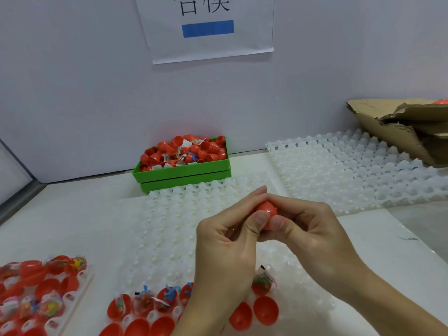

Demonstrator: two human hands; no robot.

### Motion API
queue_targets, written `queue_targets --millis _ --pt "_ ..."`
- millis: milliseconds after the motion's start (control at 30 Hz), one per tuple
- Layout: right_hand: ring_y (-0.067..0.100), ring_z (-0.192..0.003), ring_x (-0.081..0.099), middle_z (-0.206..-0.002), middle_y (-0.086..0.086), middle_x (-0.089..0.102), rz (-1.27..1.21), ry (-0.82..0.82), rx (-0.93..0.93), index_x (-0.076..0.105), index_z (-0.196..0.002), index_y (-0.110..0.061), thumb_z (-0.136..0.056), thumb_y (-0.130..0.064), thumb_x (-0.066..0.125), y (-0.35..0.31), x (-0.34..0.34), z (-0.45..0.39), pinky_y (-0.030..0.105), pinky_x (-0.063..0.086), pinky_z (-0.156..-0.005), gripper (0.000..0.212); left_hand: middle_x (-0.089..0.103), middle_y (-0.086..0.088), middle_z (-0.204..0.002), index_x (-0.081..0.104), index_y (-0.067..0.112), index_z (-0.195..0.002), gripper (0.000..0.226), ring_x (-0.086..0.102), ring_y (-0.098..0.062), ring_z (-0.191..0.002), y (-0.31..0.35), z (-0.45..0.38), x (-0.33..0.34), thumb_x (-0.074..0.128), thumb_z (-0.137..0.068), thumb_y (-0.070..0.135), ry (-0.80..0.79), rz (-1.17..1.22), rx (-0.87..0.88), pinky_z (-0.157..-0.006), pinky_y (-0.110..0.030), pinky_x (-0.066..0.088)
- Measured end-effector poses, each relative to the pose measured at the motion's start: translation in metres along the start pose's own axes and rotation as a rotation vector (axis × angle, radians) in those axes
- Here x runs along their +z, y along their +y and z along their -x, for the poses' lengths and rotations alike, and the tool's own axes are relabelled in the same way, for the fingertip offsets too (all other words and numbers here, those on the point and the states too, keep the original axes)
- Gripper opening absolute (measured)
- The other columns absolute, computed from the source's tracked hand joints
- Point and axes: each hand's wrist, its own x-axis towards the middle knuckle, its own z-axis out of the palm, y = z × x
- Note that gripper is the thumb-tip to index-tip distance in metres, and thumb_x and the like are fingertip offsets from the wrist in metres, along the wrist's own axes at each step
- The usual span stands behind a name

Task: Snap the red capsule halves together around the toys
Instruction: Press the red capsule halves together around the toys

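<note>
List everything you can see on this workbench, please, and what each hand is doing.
Red plastic capsule: one, pinched between both hands, centre.
Green plastic bin: one, heaped with red halves and toys, back centre.
White dimpled plastic trays: several, across the table.
Open red capsule halves: many, some holding bagged toys, front and left.
Torn brown cardboard box: one, back right.
Paper sign: one, white with a blue bar, wall.
Left hand: grips the capsule.
Right hand: grips the capsule.
</note>
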Motion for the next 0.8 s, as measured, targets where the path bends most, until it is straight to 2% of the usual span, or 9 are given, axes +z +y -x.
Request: queue_targets --millis 133,200,267,333,400,467,533,667,800 --pt "0.019 -0.099 0.073 -0.103 0.002 0.077 0.057 -0.002 0.008 0.069 -0.115 -0.021 -0.081 0.005 0.068 0.001 -0.009 0.000 0.021 0.056 -0.082 0.043 0.068 0.017 -0.123 0.066 0.023 -0.125 0.045 0.058 -0.001 -0.122 -0.006 -0.003 -0.007 0.069 -0.080 0.019 -0.040 0.028 -0.057 -0.089 -0.011 0.050" --pt "0.017 -0.103 0.071 -0.106 0.000 0.076 0.118 0.005 -0.003 0.066 -0.120 -0.021 -0.081 0.012 0.068 0.000 -0.012 0.000 0.021 0.056 -0.083 0.051 0.071 0.016 -0.118 0.067 0.027 -0.122 0.045 0.061 -0.002 -0.118 -0.009 -0.005 -0.008 0.072 -0.077 0.027 -0.028 -0.007 -0.083 -0.090 -0.017 0.053" --pt "0.017 -0.102 0.071 -0.106 -0.001 0.076 0.182 0.024 -0.014 0.064 -0.121 -0.026 -0.079 0.009 0.073 -0.001 -0.014 -0.002 0.031 0.057 -0.084 0.055 0.073 0.016 -0.111 0.070 0.028 -0.114 0.039 0.065 -0.004 -0.111 -0.010 -0.005 -0.009 0.071 -0.076 0.032 -0.021 -0.048 -0.105 -0.091 -0.029 0.057" --pt "0.018 -0.096 0.071 -0.105 0.000 0.076 0.206 0.057 -0.013 0.064 -0.115 -0.027 -0.076 0.005 0.078 -0.001 -0.014 -0.003 0.049 0.056 -0.087 0.053 0.073 0.014 -0.108 0.070 0.028 -0.111 0.034 0.068 -0.008 -0.106 -0.009 -0.005 -0.007 0.070 -0.077 0.032 -0.033 -0.059 -0.123 -0.089 -0.036 0.058" --pt "0.020 -0.096 0.071 -0.104 0.002 0.076 0.195 0.070 -0.021 0.065 -0.108 -0.024 -0.072 0.000 0.082 0.000 -0.014 -0.004 0.061 0.052 -0.087 0.046 0.074 0.013 -0.106 0.068 0.030 -0.111 0.033 0.071 -0.012 -0.101 -0.009 -0.004 -0.006 0.069 -0.078 0.030 -0.043 -0.041 -0.137 -0.083 -0.035 0.060" --pt "0.022 -0.100 0.070 -0.104 0.002 0.075 0.194 0.072 -0.038 0.066 -0.105 -0.025 -0.068 -0.007 0.081 0.002 -0.014 -0.004 0.062 0.051 -0.086 0.043 0.074 0.011 -0.102 0.069 0.032 -0.109 0.029 0.073 -0.014 -0.095 -0.009 -0.004 -0.005 0.070 -0.080 0.025 -0.025 -0.009 -0.148 -0.075 -0.027 0.060" --pt "0.022 -0.098 0.070 -0.101 0.002 0.075 0.241 0.096 -0.054 0.068 -0.103 -0.030 -0.068 -0.006 0.084 0.004 -0.014 -0.004 0.058 0.054 -0.083 0.045 0.074 0.005 -0.098 0.071 0.030 -0.106 0.023 0.074 -0.018 -0.088 -0.009 -0.004 -0.005 0.071 -0.086 0.018 -0.004 0.027 -0.169 -0.072 -0.024 0.060" --pt "0.016 -0.083 0.067 -0.093 -0.009 0.072 0.426 0.131 -0.120 0.070 -0.104 -0.037 -0.074 -0.003 0.083 0.011 -0.014 -0.003 0.031 0.056 -0.068 0.046 0.076 -0.005 -0.097 0.071 0.016 -0.106 0.022 0.075 -0.023 -0.088 -0.009 -0.003 -0.005 0.071 -0.086 0.024 -0.082 0.130 -0.252 -0.076 -0.030 0.060" --pt "0.019 -0.085 0.061 -0.098 -0.012 0.066 0.578 0.072 -0.204 0.067 -0.117 -0.033 -0.072 -0.020 0.081 0.012 -0.014 -0.002 0.024 0.050 -0.064 0.049 0.076 -0.015 -0.094 0.073 0.007 -0.104 0.020 0.074 -0.029 -0.089 -0.013 -0.005 -0.005 0.065 -0.088 0.015 -0.039 0.292 -0.384 -0.076 -0.033 0.061"
